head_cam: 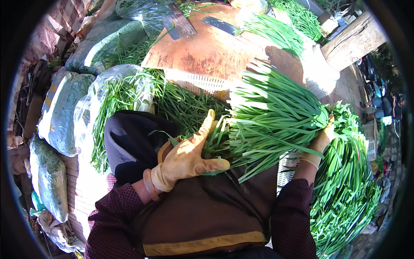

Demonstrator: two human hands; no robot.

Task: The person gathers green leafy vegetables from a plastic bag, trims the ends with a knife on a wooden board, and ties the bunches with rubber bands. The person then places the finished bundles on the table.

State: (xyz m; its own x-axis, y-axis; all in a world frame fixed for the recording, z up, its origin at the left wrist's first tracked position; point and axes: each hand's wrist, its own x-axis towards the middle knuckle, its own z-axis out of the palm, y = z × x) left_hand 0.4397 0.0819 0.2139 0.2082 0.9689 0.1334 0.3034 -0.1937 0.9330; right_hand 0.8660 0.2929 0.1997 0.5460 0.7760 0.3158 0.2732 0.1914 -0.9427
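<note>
My right hand (323, 132), in a pale yellow glove, grips a large bunch of long green leafy stalks (278, 110), probably garlic chives, near its leaf end. The bunch lies sideways above my lap, its paler cut ends fanned out to the left. My left hand (194, 152), gloved too and with a bangle at the wrist, is spread by those cut ends, thumb and fingers apart. A few loose blades lie behind its fingers. Brown apron cloth (207, 210) covers my lap.
Ahead stands a worn wooden board (200, 51) with a cleaver (179, 24) and another broad blade (221, 25). Below it are a white slotted basket (197, 82) and loose greens (187, 106). Filled plastic bags (64, 110) line the left; heaped greens (346, 181) and a wooden post (354, 40) stand right.
</note>
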